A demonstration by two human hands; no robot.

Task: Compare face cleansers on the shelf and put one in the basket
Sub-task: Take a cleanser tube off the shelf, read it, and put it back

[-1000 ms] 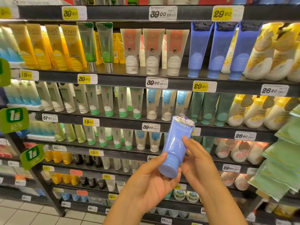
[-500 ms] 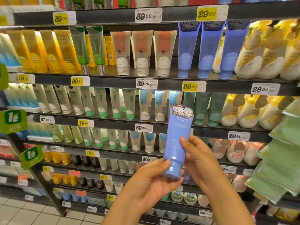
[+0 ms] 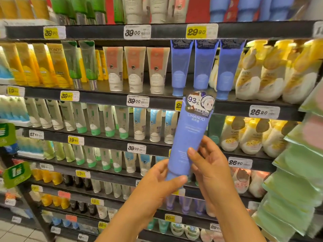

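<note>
I hold a blue cleanser tube [image 3: 189,135] upright in front of the shelves, cap down, its front label facing me, with a "93%" sticker at the top. My left hand [image 3: 157,182] grips the cap end from the left, thumb across the bottom. My right hand [image 3: 209,165] holds the tube's lower right side, thumb on its front. Three matching blue tubes [image 3: 203,67] stand on the shelf above. No basket is in view.
Dark shelves [image 3: 104,97] with price tags carry rows of tubes: yellow [image 3: 43,65], green [image 3: 71,62], white with orange [image 3: 134,69], white with green caps [image 3: 94,119]. Yellow-white pump bottles [image 3: 267,72] stand right. Green packets [image 3: 297,172] hang at the far right.
Both hands have raised the tube and turned it from tilted to upright, with its printed front now facing me. The view has shifted slightly downward on the shelves.
</note>
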